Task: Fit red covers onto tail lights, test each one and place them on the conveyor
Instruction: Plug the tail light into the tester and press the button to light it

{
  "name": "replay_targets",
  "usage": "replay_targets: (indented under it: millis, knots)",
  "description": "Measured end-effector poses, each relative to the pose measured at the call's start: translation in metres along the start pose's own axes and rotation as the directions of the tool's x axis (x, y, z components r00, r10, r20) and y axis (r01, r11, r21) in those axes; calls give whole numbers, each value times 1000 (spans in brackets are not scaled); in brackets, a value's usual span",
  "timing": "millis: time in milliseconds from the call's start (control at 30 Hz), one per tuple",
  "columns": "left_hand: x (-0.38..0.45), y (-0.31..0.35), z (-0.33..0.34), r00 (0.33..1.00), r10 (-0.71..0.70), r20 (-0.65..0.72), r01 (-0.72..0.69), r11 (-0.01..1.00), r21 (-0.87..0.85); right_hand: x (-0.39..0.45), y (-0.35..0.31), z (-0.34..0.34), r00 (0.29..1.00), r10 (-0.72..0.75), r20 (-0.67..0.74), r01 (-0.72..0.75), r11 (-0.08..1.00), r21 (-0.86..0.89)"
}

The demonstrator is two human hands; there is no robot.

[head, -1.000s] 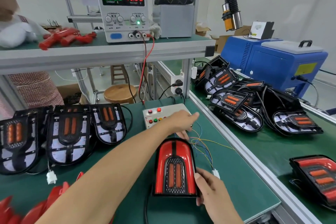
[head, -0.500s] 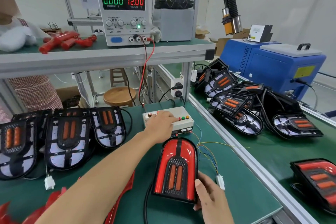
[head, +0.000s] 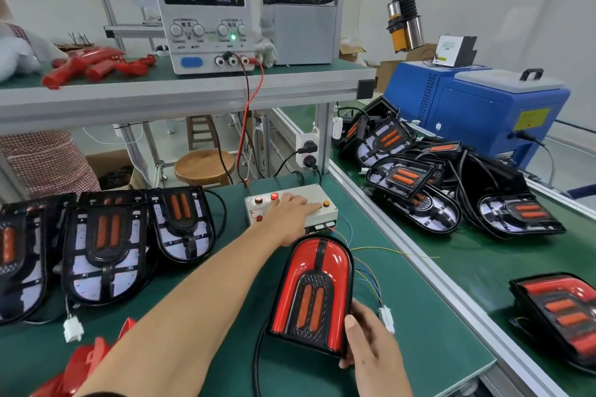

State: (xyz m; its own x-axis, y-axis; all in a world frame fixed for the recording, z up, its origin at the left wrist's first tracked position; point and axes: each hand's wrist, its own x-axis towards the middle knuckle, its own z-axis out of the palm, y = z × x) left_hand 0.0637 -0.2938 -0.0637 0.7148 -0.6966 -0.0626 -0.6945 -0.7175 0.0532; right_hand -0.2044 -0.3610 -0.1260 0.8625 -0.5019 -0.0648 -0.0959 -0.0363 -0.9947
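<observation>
One covered tail light, lying at 6 o'clock, is undergoing testing: left hand is resting flat on the button box, right hand is gripping the light's edge; conveyor placement at 3 o'clock is likely coming next.

Left hand moved from the wires onto the button box

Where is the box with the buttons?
The button box sits mid-bench in the head view, under the left hand, just behind the red tail light.
</observation>
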Motion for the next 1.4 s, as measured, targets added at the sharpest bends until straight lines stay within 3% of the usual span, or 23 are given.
replay_targets:
  millis: [500, 1400]
  knots:
    - [3, 3, -2, 999, 8, -32, -6, 998, 63, 3, 7, -1, 1000, -17, -22, 17, 1000, -8]
    - [-1, 2, -2, 998, -3, 60, -2, 995, 96, 6, 16, 0, 999, -24, -35, 25, 999, 32]
